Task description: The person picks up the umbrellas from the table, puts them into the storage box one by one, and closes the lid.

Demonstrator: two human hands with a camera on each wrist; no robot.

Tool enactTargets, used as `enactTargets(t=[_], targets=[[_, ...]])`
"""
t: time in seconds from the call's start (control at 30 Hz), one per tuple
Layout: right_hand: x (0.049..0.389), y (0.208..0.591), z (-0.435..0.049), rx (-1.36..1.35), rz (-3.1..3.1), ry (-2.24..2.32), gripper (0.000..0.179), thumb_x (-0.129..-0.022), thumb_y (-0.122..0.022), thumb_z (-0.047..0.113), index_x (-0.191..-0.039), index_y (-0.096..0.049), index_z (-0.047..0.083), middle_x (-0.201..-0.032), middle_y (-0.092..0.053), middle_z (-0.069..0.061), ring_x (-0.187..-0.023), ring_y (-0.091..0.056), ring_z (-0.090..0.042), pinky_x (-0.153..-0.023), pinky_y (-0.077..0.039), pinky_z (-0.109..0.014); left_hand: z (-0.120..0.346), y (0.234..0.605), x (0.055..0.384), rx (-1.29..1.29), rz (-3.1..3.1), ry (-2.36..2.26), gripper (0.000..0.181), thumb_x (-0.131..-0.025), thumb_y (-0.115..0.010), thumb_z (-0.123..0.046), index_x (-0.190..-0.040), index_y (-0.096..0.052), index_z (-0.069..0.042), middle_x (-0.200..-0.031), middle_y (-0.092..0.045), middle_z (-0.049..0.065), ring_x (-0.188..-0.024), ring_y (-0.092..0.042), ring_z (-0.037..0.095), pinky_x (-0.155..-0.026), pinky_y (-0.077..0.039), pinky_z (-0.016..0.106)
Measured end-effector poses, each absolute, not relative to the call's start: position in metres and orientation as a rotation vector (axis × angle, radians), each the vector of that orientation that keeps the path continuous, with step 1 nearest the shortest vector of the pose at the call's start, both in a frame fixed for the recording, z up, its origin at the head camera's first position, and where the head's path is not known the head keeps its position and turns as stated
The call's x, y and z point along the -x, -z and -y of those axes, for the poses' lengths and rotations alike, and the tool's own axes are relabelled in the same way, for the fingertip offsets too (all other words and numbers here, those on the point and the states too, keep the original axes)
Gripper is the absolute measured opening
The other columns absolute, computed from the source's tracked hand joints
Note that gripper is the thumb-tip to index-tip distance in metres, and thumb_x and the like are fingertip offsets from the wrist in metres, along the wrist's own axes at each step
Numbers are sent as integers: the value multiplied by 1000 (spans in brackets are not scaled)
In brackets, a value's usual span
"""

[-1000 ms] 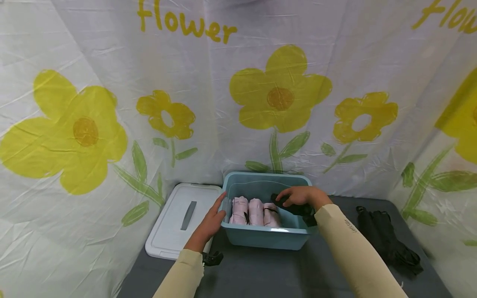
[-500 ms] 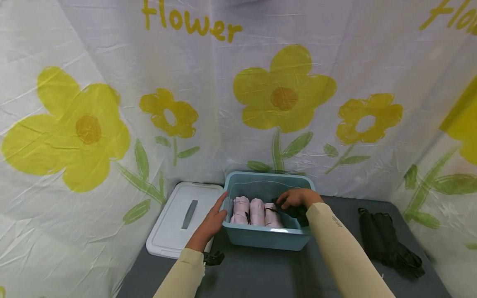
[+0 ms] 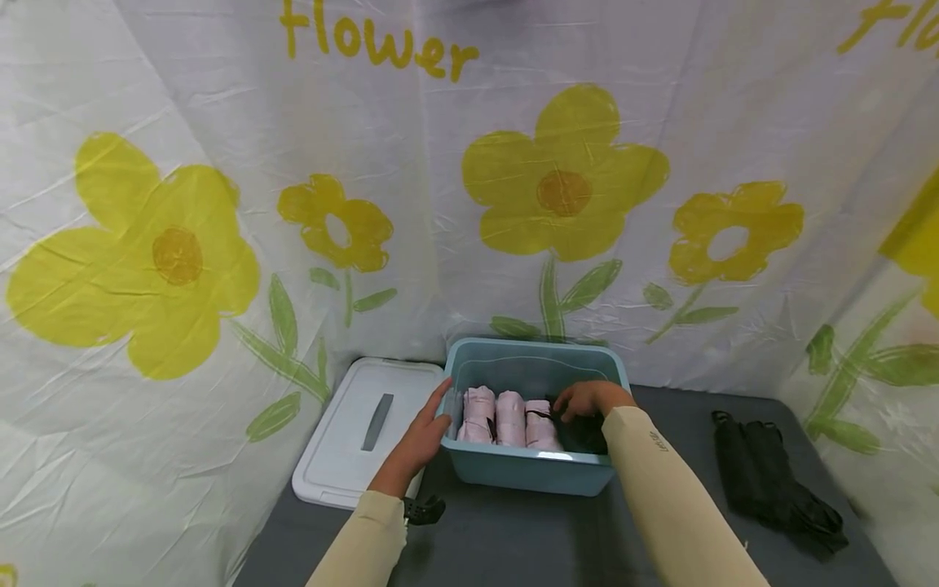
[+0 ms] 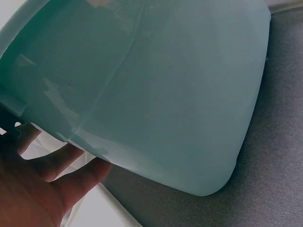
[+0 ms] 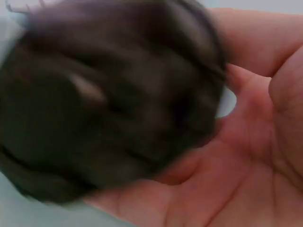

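Note:
In the head view, a blue plastic bin (image 3: 530, 473) holds three pink rolled bundles (image 3: 510, 420) side by side, at least one with a dark strap. My right hand (image 3: 590, 398) reaches inside, to their right, and grips a black rolled fabric bundle (image 3: 583, 432). In the right wrist view the bundle's round end (image 5: 118, 104) is blurred, with thumb and fingers curved around it. My left hand (image 3: 420, 436) rests on the bin's left rim with fingers extended; in the left wrist view its fingertips touch the blue wall (image 4: 165, 94).
A white lid (image 3: 345, 448) with a grey handle lies left of the bin. More black rolled fabric (image 3: 773, 481) lies on the dark grey table (image 3: 528, 538) at the right. A flower-printed curtain (image 3: 433, 179) hangs behind.
My right hand has moved lower into the bin, and the black bundle now lies down beside the pink rolls. The left hand has stayed on the rim.

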State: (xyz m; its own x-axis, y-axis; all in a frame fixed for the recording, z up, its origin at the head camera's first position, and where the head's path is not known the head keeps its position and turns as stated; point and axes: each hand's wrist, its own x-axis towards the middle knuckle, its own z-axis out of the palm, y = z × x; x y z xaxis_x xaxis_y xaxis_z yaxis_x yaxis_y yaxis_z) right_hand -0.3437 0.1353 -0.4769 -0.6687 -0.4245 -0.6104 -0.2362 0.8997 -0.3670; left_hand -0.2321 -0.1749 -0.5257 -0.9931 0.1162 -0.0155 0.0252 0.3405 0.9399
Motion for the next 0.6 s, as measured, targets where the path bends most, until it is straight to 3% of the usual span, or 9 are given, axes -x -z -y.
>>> enactTargets(t=[0.1, 0.2, 0.33, 0.6], targets=[[340, 477, -135, 359, -2292, 462, 41, -96, -54, 10, -137, -55, 9, -145, -44, -22, -128, -48, -41, -95, -49, -49, 175, 527, 233, -138, -2512, -1751, 63, -99, -35, -12, -156, -18, -32, -163, -15, 4, -150, -12, 30, -114, -18, 62], [338, 472, -134, 238, -2286, 607, 43, -97, -48, 5, -140, -52, 7, -141, -46, -27, -112, -60, -42, -81, -55, -46, 175, 528, 234, -150, -2511, -1756, 63, -98, -35, -12, -156, -18, -31, -163, -15, 5, -150, -12, 32, -114, -18, 63], [337, 464, -135, 179, -2306, 698, 44, -97, -45, 4, -140, -51, 9, -131, -53, -26, -91, -67, -38, -69, -57, -43, 175, 529, 235, -155, -2504, -1763, 63, -99, -35, -11, -156, -18, -31, -163, -15, 5, -150, -12, 32, -114, -17, 62], [335, 453, -135, 201, -2268, 762, 42, -97, -44, 5, -138, -51, 7, -136, -48, -27, -102, -64, -41, -65, -58, -45, 176, 527, 234, -149, -2500, -1749, 63, -99, -35, -11, -156, -17, -32, -163, -13, 6, -150, -11, 32, -114, -18, 63]])
